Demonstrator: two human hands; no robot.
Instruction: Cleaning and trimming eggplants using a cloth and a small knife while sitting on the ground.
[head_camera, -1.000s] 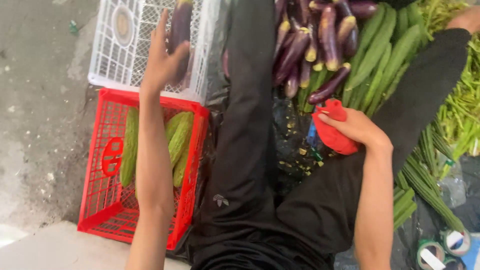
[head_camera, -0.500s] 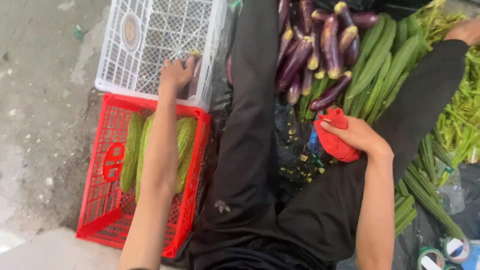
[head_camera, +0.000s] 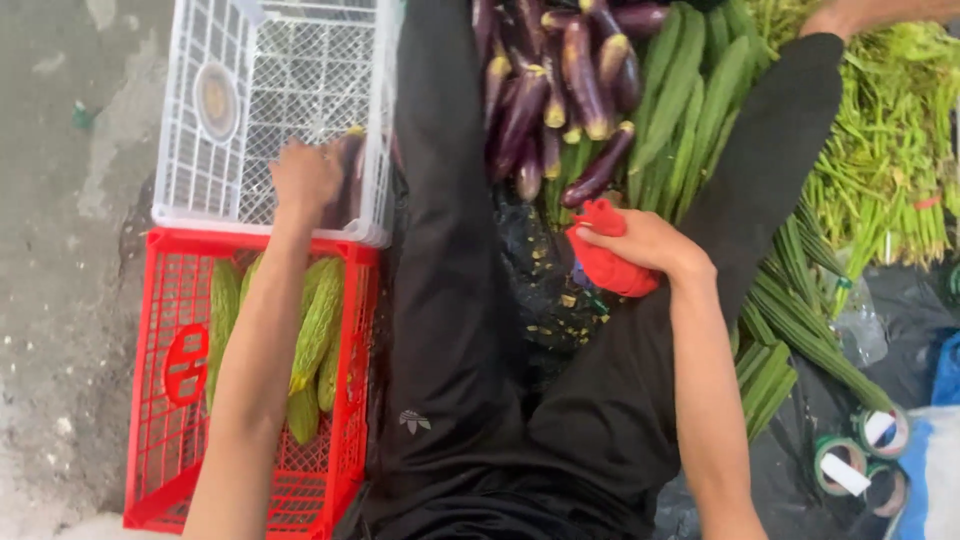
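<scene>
We look down over our own black-trousered legs. Our left hand reaches into the near right corner of the white crate and is closed around a dark purple eggplant, fingers wrapped over its near end. The eggplant lies with its long axis running away from us, along the crate's right wall, just beyond the grip and partly hidden by it. Just below the white crate sits the red crate, holding several bumpy green bitter gourds, which the left forearm crosses.

Our right hand rests between the knees, its grip clamped on a bunched red plastic bag. It is the nearer hand to the pile of eggplants, which lies just ahead of it, long axes mostly pointing away from us, with long green gourds beside them on the right.
</scene>
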